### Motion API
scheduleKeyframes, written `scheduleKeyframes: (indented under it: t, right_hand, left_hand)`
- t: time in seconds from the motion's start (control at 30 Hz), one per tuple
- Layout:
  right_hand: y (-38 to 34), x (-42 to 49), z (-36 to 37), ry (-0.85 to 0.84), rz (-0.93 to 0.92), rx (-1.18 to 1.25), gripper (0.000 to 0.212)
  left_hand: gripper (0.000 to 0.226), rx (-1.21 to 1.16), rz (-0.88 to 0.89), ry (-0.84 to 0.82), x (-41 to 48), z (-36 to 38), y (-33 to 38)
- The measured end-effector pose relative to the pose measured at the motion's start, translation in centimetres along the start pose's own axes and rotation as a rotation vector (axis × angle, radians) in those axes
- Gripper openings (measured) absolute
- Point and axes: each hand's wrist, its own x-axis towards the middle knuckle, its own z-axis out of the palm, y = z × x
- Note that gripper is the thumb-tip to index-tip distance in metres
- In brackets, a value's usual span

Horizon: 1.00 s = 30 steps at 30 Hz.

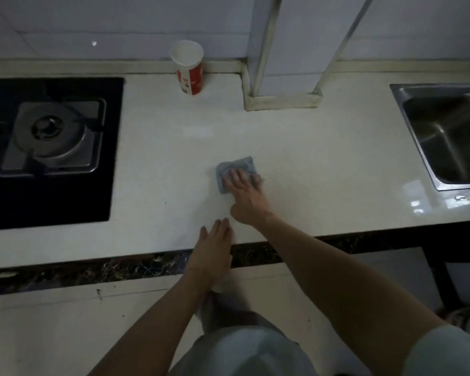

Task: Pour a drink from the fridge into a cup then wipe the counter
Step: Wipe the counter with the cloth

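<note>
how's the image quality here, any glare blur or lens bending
Head view: dim and slightly soft overall; glare patches on the glossy white counter before the stainless steel sink; wide-angle bending bows the counter's front edge; the right hand on the blue-grey cloth looks slightly blurred; the black gas hob sinks into shadow.

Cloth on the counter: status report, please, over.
Right hand flat, fingers pressing cloth on counter. Left hand open at counter edge. Cup stands clear by the wall.

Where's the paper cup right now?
In the head view, the paper cup stands at the back of the counter by the wall, between the stove on the left and the tiled column.
</note>
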Motion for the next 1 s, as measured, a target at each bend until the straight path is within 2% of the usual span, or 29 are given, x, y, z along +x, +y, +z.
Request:
scheduleKeyframes:
  t: [0.13,0.23,0.33,0.43,0.53,0.63,0.83,1.0]
  right_hand:
    - [2.6,-3.2,-0.1,-0.018,-0.166,-0.070,0.082]
    - [6.5,-6.7,0.1,-0.013,-0.173,-0.080,0.084]
    - [11.4,-10.7,0.4,0.032,-0.054,-0.042,0.084]
    - [16.4,-14.1,0.5,0.058,0.172,-0.050,0.082]
    - [21.0,-16.0,-0.1,0.022,0.435,-0.056,0.081]
    - [23.6,-15.4,-0.9,-0.022,0.587,0.001,0.076]
    - [25.0,-11.3,-2.2,-0.006,0.668,0.053,0.080]
    - [27.4,-7.1,-4.7,-0.030,0.566,0.019,0.078]
  left_hand:
    - [0.058,-0.037,-0.056,0.074,-0.6,0.7,1.8]
    - [0.052,-0.020,-0.055,0.092,-0.7,0.4,3.2]
    - [0.048,-0.031,-0.015,0.099,0.1,0.0,5.0]
    - [0.049,-0.023,0.045,0.110,1.5,-0.5,7.2]
    - [0.054,-0.003,0.082,0.119,3.1,-0.9,9.4]
    - [0.062,-0.007,0.099,0.107,4.8,-1.4,10.9]
    - [0.066,-0.205,0.015,0.003,7.4,-2.4,11.2]
    - [0.065,-0.218,-0.006,-0.077,8.3,-2.5,10.9]
